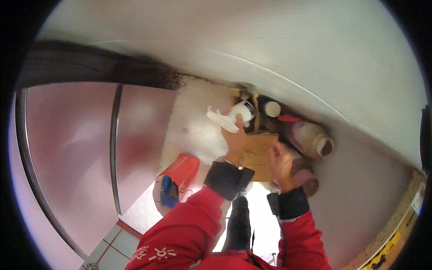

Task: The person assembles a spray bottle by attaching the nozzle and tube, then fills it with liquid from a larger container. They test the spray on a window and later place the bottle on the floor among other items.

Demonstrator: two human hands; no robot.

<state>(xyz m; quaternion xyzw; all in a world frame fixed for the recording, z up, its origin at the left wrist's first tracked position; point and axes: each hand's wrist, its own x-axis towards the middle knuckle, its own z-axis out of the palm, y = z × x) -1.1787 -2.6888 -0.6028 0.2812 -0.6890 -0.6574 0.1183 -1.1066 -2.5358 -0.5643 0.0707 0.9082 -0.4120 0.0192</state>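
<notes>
My left hand (236, 143) reaches forward, its fingers closed on a thin white strip (222, 120) that looks like tissue or cloth. Just beyond those fingers is a white tub or bottle (243, 110); whether the hand touches it I cannot tell. My right hand (282, 162) is over the right side of a brown cardboard box (257, 150). Motion smears its fingers, so any hold is unclear. Close beside it lies a pinkish jar or bottle (308, 180), partly covered by the hand.
A larger whitish container (310, 138) tilts by the right wall, near a round white lid (272, 109) and a red object (289, 119). A red bag (182, 171) with something blue inside stands left. Pink sliding panels (69, 148) and a pale wall (288, 45) bound the space.
</notes>
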